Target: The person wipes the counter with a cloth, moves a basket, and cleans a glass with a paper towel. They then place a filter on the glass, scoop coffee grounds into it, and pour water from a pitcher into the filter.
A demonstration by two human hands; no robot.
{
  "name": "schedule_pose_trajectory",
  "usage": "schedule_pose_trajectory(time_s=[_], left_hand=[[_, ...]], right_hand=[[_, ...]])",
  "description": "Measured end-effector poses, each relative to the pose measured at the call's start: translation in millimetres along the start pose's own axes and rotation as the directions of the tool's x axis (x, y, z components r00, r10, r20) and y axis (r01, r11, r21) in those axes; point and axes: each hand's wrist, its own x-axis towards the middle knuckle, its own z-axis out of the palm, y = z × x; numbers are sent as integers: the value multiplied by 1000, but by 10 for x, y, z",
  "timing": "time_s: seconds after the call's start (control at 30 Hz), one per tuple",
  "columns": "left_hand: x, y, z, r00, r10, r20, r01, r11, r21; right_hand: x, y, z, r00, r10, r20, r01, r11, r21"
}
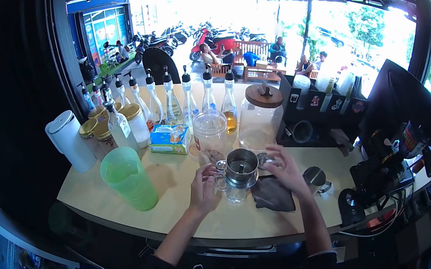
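Bright daylight floods an open-sided area with parked motorbikes (162, 40) beyond a pale table (187, 222). On the table, directly in front of the person, a metal filter (241, 169) sits upright on a clear glass cup (236, 194). The left hand (203, 188) is half curled at the filter's left side, fingertips by the handles; whether it grips one, I cannot tell. The right hand (283, 169) is partly open to the filter's right, its thumb and fingers around a small shiny piece (264, 160), though no firm hold is clear. Steadying or handling the filter on its cup seems the step in hand; the next move probably calls for keeping it level and centred. Right of the filter lie a dark cloth (274, 193) and, farther, a steel pitcher (315, 178). Behind it stand a clear jar (209, 125) and a wooden-lidded jar (259, 121); well left is a green pitcher (130, 180). Hard to make out: what the shiny piece is, the filter's dark inside, and the cup's contents. Fingers hide part of the handles, and the dark frame edges swallow detail.
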Motion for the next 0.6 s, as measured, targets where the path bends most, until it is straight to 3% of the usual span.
schedule_pose_trajectory(time_s=[0.03,0.1,0.13,0.2,0.23,0.3,0.4,0.6], left_hand=[[0,-18,-4,1000,4,-1,-4,1000,0],[-1,-61,-5,995,7,-101,-5,1000,21],[-2,-62,-8,995,10,-101,-8,1000,21],[-1,-65,-13,985,-8,-170,17,999,50],[-3,-75,-17,985,-6,-170,14,999,50],[9,-103,-28,979,10,-203,1,999,52],[15,-167,-55,966,60,-250,-40,996,85],[258,-273,-158,946,-48,-320,38,999,-38]], right_hand=[[-56,118,14,1000,-4,0,4,1000,-1],[-179,345,71,982,-187,32,184,896,-404],[-230,461,120,981,-190,31,187,895,-405],[-326,668,212,974,-184,132,226,744,-629],[-380,736,262,974,-186,132,228,743,-629],[-434,822,344,972,-198,127,221,580,-784],[-421,876,350,976,-185,113,204,603,-771],[-448,860,365,973,-227,47,191,669,-718]])
